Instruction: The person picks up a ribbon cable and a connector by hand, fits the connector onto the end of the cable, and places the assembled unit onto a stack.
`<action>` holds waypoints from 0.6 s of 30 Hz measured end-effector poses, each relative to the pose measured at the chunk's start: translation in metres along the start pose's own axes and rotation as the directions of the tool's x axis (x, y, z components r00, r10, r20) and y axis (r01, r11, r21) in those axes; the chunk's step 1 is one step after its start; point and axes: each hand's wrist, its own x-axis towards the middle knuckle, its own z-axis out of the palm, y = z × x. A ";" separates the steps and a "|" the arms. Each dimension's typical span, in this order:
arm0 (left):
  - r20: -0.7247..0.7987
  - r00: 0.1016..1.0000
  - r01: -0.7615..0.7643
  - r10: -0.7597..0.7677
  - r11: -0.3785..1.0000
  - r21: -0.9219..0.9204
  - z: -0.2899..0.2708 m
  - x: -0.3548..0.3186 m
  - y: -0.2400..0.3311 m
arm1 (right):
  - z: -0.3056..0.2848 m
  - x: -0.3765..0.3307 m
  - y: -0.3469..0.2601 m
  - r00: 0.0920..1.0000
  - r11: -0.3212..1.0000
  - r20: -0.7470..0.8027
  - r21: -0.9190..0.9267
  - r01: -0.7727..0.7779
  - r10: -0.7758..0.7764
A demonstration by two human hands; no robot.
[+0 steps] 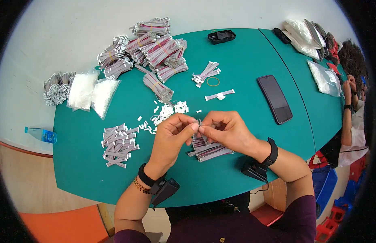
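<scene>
Over the middle of the green table, my left hand (171, 135) and my right hand (228, 130) meet at the fingertips. Both pinch a short grey ribbon cable (200, 122), mostly hidden by the fingers; whether a connector is on its end I cannot tell. Beneath my right hand lies a stack of grey ribbon cables (212, 153). Just beyond my left hand, small white plastic connectors (165, 112) are scattered in a loose heap. Short cables with white connectors at their ends (119, 146) form a pile left of that hand.
Rubber-banded cable bundles (157, 50) are heaped at the back, beside clear bags of white parts (83, 90). A phone (275, 99) lies to the right; a black case (221, 37) sits farther back. A bottle (41, 135) is at the left edge. Another person's arm (347, 117) shows far right.
</scene>
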 end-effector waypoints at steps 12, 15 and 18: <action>-0.021 1.000 0.002 0.001 0.993 0.114 -0.001 -0.002 0.002 | -0.002 0.001 0.002 1.000 0.999 0.003 -0.029 0.012 -0.012; -0.017 1.000 0.002 -0.001 0.995 0.099 0.000 -0.002 0.002 | -0.002 0.001 0.002 1.000 1.000 0.011 -0.006 0.014 -0.014; -0.015 1.000 -0.007 0.009 0.993 0.117 0.000 -0.002 0.002 | -0.001 0.001 0.002 1.000 1.000 0.016 0.003 0.019 -0.019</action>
